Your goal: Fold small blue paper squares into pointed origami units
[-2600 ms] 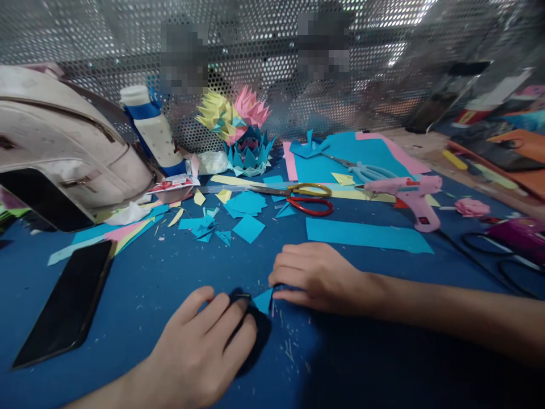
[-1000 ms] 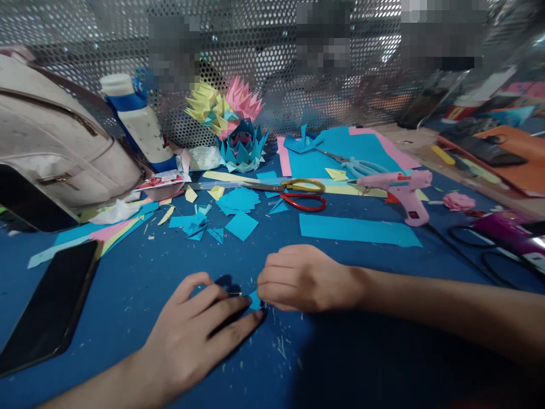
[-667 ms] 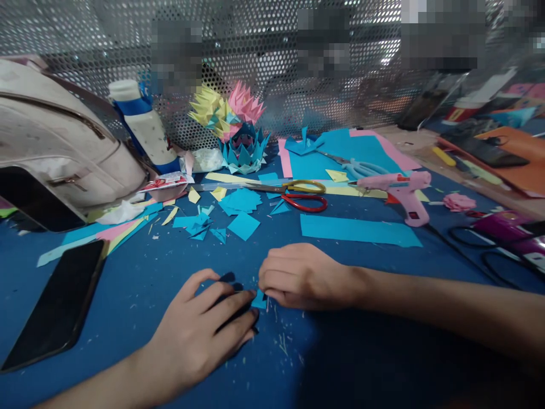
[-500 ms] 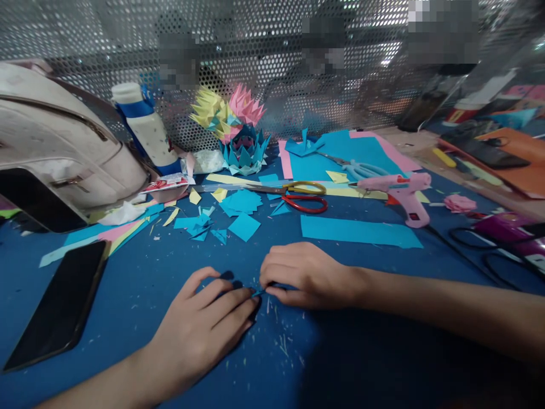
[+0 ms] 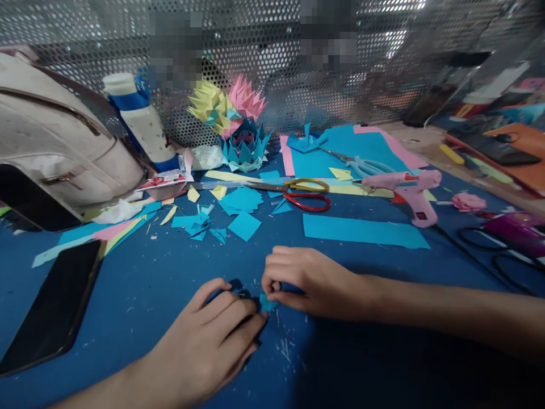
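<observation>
Small blue paper piece [image 5: 268, 305] located on the blue table [image 5: 140, 301], between the two hands. Its edge is pinched by thumb and finger of the right hand [image 5: 309, 279]. Fingers of the left hand [image 5: 208, 335] are bent and slightly parted beside it; whether paper is gripped there cannot be told, the undersides being hidden. A blue square [image 5: 244, 226] is seen beyond.

Foremost paper [image 5: 268, 304] on table [image 5: 140, 295] — backpack [image 5: 72, 142] behind, left — glue gun [image 5: 413, 190] behind, right.
</observation>
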`<action>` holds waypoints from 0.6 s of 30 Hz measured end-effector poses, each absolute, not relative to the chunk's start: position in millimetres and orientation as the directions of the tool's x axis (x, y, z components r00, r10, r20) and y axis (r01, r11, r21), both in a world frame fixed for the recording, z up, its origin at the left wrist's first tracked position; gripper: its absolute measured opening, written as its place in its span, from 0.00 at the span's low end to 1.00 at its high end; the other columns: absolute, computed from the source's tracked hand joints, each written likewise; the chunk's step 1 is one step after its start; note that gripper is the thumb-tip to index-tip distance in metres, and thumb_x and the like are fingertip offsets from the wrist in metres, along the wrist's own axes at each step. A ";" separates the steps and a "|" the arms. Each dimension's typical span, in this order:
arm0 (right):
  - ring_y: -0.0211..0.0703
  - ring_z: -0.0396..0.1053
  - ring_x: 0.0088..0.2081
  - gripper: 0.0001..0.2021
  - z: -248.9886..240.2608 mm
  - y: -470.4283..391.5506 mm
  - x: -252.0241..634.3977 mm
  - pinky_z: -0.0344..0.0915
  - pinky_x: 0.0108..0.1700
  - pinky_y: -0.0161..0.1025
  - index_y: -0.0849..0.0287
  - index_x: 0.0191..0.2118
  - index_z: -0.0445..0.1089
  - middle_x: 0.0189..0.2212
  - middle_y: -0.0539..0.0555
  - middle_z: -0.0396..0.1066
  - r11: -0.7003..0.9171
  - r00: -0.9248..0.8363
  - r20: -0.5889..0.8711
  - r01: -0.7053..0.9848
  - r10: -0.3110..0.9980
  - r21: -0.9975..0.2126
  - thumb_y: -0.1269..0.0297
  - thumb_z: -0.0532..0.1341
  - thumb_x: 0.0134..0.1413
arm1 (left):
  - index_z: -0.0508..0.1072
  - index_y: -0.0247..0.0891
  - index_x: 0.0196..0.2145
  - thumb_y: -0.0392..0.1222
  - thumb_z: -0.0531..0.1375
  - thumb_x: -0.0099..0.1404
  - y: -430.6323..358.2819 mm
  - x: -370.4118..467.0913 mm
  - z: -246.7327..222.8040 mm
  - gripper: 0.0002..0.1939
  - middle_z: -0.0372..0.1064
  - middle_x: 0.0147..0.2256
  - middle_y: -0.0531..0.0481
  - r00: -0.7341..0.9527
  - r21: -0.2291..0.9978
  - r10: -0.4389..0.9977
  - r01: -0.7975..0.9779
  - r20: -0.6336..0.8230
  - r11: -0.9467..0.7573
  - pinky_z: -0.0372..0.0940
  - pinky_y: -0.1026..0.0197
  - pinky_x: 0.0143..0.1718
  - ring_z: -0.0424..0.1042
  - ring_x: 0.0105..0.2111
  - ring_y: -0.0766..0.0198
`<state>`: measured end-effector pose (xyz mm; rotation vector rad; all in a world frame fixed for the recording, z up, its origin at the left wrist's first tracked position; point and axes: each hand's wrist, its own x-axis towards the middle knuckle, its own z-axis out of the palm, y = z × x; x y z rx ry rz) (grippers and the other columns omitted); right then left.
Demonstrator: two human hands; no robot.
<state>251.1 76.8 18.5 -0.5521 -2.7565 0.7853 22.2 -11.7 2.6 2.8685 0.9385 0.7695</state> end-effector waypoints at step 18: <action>0.39 0.66 0.39 0.04 8.6 70.7 249.6 0.61 0.41 0.36 0.58 0.42 0.72 0.37 0.50 0.74 0.786 -0.880 0.199 0.258 0.432 -0.562 0.66 0.62 0.63 | 0.76 0.33 0.47 0.36 0.50 0.75 -11.0 21.5 7.1 0.15 0.73 0.37 0.48 0.681 0.184 0.588 0.573 0.436 -0.799 0.52 0.52 0.52 0.67 0.34 0.61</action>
